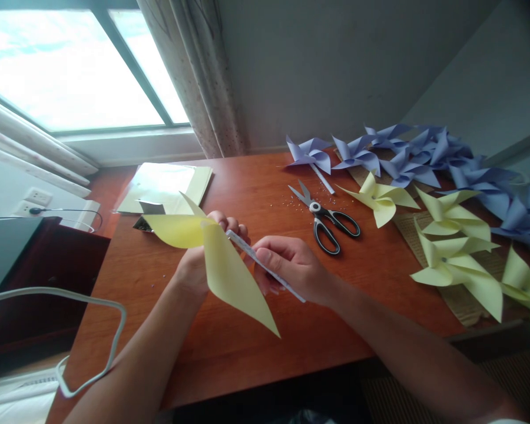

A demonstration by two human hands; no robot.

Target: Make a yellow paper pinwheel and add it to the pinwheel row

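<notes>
Above the table's middle, my left hand (198, 262) is closed on a yellow paper pinwheel (225, 259), its fingers partly hidden behind the blades. A white rolled paper stick (287, 282) slants down to the right, pinched by my right hand (291, 268) between thumb and fingers. The stick's upper end lies close to the pinwheel's back; whether the two are joined I cannot tell. Open-bladed scissors (322, 215) with black handles lie on the table beyond my right hand.
Finished-looking yellow pinwheels (459, 268) and several purple pinwheels (406, 165) cover the right side, partly on brown cardboard (461, 303). One purple pinwheel (309, 154) has a white stick. Tiny beads (287, 203) are scattered near the scissors. Yellow paper sheets (181, 182) lie at the back left; a white cable (119, 330) loops at the left edge.
</notes>
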